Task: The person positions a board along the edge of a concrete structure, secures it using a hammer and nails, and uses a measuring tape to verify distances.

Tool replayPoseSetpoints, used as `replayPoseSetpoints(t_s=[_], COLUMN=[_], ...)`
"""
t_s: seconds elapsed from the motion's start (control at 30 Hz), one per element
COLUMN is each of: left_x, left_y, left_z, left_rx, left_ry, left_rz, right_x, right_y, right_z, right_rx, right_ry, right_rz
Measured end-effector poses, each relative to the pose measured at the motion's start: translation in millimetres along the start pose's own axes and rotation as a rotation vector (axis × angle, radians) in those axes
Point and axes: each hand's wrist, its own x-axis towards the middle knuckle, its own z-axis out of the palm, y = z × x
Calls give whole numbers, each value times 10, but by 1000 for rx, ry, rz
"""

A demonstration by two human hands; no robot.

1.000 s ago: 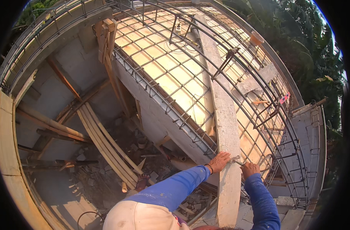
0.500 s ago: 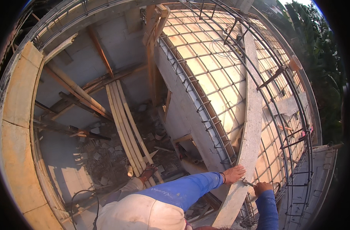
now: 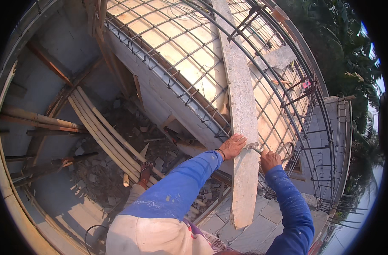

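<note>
A long pale, roughened plank [image 3: 240, 102] lies across the rebar mesh [image 3: 189, 55], its near end reaching beyond the slab edge. My left hand [image 3: 233, 145] rests on the plank's left edge, fingers stretched out and pressed against its face. Just to the right, my right hand [image 3: 270, 160] is wrapped round the handle of a hammer [image 3: 252, 146], whose head is at the plank surface beside my left fingertips. Whether a nail is under the hammer head is too small to tell.
Long bamboo poles [image 3: 98, 131] span the rubble-strewn drop at left, with a foot [image 3: 145, 173] on them. Timber props [image 3: 49, 57] stand against walls. Bent rebar cages [image 3: 325, 144] curve along the right, a shorter board [image 3: 277, 57] lies on the mesh, and trees rise beyond.
The view swung and has shifted back, so more of the plank's near end and the lower right shows. Both hands stay at the same part of the plank, the hammer still in my right hand.
</note>
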Motion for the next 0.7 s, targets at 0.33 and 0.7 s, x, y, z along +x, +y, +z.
replayPoseSetpoints(t_s=[0.33,0.7], left_x=[28,72], left_y=[7,33], left_z=[-78,-140], left_rx=[53,67], left_ry=[-90,-129], left_rz=[19,43], right_x=[132,200], right_y=[8,115], right_z=[-522,-515], right_rx=[-30,118], right_ry=[-189,-311], right_rz=[-108,-102])
